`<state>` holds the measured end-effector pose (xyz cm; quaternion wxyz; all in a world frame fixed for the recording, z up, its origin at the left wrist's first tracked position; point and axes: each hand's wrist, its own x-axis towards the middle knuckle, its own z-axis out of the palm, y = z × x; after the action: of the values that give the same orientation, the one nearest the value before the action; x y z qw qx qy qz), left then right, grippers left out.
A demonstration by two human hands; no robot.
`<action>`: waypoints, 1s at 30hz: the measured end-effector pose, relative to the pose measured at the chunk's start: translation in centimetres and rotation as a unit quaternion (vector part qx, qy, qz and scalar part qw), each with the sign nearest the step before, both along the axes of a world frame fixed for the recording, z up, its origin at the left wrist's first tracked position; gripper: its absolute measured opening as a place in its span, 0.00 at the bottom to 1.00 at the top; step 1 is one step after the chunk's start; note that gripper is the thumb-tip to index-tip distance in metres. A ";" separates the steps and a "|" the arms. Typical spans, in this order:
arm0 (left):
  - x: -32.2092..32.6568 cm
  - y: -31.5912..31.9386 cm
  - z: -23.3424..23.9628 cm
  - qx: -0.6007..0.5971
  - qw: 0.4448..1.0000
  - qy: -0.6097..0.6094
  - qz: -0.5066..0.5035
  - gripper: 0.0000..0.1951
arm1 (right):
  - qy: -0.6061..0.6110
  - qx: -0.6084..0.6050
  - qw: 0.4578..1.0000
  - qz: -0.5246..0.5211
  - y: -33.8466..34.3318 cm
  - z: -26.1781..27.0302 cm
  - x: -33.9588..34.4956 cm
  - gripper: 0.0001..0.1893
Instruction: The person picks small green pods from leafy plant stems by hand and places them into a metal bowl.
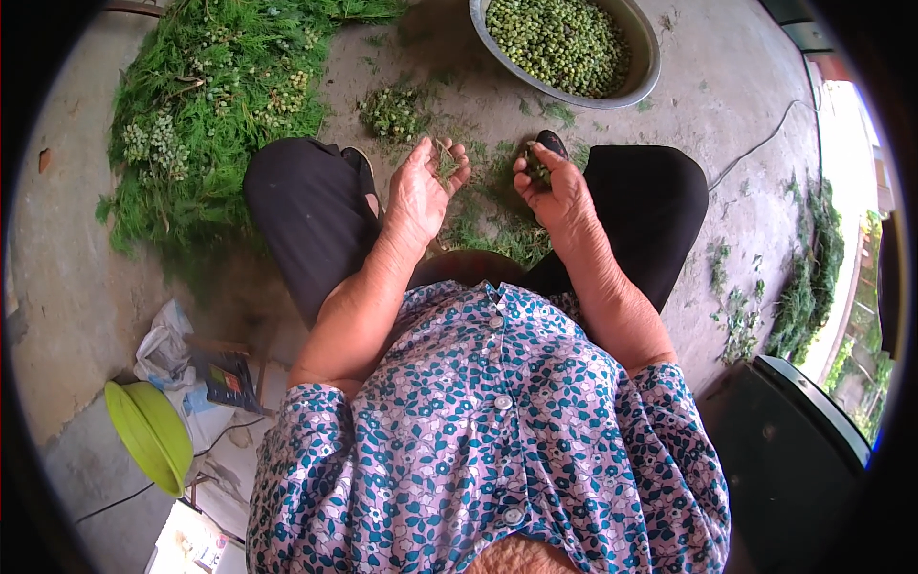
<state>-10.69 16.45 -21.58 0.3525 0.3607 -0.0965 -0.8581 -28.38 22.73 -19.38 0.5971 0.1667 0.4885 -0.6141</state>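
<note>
My left hand (423, 190) is half curled, palm up, with a thin bunch of thuja-like sprigs (446, 163) resting in its fingers. Across from it, my right hand (556, 179) curls around a handful of small green cones (535, 166). The two hands are apart, above the floor between my knees. Beyond my left hand lies a small heap of picked cones (392, 113). A wide metal basin (649, 68) holding many green cones (559, 46) stands farther out, beyond my right hand. Green trimmings (495, 233) are scattered on the floor below my hands.
A large pile of cone-bearing evergreen branches (208, 129) lies at the left. Behind it are a yellow-green plastic basin (147, 438) and a white plastic bag (166, 348). At the right, a cable (756, 147) crosses the concrete floor, near more cut branches (803, 287) and a dark panel (782, 430).
</note>
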 end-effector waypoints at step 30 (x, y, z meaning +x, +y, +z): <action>4.6 -9.5 8.5 -0.077 0.971 -0.224 0.018 0.18 | 0.163 -0.157 0.961 0.158 -11.3 -4.6 -6.9 0.05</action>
<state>-6.10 6.96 -13.04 0.3642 0.5176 -0.2320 -0.7387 -35.24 11.39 -23.99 0.6173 -0.1110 0.4971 -0.5995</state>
